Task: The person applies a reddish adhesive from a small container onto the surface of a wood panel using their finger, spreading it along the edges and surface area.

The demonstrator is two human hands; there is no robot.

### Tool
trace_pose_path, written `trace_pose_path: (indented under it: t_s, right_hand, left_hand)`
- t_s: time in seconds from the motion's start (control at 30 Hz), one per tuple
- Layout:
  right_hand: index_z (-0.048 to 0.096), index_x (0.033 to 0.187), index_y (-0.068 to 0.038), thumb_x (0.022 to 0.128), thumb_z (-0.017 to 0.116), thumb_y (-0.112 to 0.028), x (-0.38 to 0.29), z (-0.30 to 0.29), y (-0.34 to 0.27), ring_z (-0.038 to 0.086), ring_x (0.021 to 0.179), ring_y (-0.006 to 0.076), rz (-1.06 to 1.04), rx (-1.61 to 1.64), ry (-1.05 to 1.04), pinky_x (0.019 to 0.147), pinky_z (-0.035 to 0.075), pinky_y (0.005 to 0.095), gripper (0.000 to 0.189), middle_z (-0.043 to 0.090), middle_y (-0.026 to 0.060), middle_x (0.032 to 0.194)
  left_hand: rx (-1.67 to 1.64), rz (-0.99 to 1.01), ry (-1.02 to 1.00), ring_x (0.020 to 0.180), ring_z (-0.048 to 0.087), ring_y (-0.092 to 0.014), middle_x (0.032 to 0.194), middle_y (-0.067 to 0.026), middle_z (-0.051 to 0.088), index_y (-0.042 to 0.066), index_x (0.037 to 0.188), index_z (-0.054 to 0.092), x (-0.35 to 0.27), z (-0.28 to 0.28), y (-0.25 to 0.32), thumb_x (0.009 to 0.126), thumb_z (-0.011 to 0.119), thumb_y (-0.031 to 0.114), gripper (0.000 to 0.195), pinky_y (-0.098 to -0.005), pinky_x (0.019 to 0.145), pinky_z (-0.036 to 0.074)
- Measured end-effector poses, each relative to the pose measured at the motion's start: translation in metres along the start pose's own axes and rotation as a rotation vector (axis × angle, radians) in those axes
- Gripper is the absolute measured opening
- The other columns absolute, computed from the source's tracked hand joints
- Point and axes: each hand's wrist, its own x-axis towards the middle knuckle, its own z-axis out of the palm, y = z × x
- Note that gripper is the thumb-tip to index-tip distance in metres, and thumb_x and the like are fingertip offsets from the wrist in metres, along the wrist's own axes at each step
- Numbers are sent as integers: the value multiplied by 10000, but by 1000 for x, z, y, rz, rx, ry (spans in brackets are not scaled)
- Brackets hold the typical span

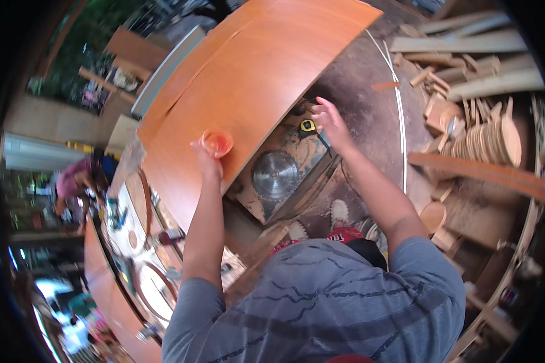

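My left hand (207, 162) is closed around a round, see-through orange-red container (218, 143), perhaps a cup. It is above a broad orange-brown wood panel (254, 86), near the panel's edge. My right hand (332, 125) is in the air past that edge, fingers apart, with nothing in it. Close to its fingers, a yellow and black tape measure (307, 127) lies on a dusty, worn surface (287, 141). A toothed circular saw blade (275, 175) rests on the same surface, between my forearms. The panel hides part of that surface.
Stacked wooden discs (486, 141) and lumber (463, 43) fill the right side. Long white strips (400, 122) run along the floor. At left, a person in a pink top (76, 177) bends over beside a cluttered bench (129, 222). A curved brown panel (102, 281) stands lower left.
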Motion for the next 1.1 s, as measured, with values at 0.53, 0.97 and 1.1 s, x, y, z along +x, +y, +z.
trace_pose_path:
  t_s: [0.53, 0.97, 1.1]
  right_hand:
    - [285, 1465, -48, 970, 266, -638, 64, 78, 93, 528, 1074, 154, -249, 66, 556, 818, 427, 279, 770, 497, 101, 1336]
    - [292, 1453, 46, 977, 293, -607, 47, 109, 99, 349, 1366, 326, -350, -119, 614, 1132, 244, 391, 809, 390, 231, 1446]
    - [216, 1472, 64, 954, 302, -645, 39, 121, 96, 327, 1373, 352, -371, -213, 606, 1133, 240, 401, 882, 336, 257, 1465]
  left_hand:
    - [-70, 59, -295, 1048, 587, -350, 1143, -214, 572, -13, 1270, 452, 0, -20, 4, 871, 253, 776, 907, -462, 915, 496]
    - [-116, 65, -296, 1035, 600, -337, 1139, -199, 581, -7, 1257, 466, -2, -18, 4, 868, 249, 782, 906, -457, 911, 497]
    - [-102, 52, -289, 1039, 600, -334, 1139, -199, 585, -4, 1256, 473, -1, -19, 3, 869, 244, 781, 904, -459, 913, 497]
